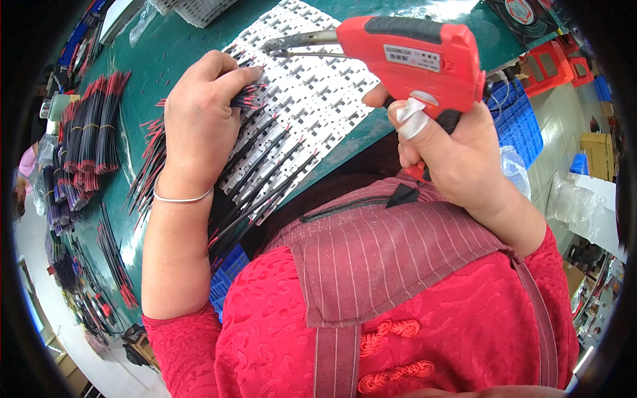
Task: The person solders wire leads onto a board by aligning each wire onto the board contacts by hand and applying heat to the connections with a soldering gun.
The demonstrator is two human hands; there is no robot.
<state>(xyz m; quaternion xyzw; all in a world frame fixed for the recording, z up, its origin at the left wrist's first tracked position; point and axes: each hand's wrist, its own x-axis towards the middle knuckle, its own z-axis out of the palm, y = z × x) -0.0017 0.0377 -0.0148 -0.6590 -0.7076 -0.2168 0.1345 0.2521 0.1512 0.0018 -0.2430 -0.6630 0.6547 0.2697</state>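
Red in the sleeves [182, 348], clamps right fingers [377, 97] on a soldering gun [415, 66] at one o'clock and closes left fingers [215, 64] on black wires [247, 98] at eleven, over a white board [325, 86] near the front edge of the worktop [156, 73], with bare green room toward ten.

A pale rectangular label [412, 58] with dark printed lettering sits on the red soldering gun [398, 74], above a smaller rounded pale sticker [425, 98].

Red blouse [265, 325] (pinstriped maroon apron [398, 259])
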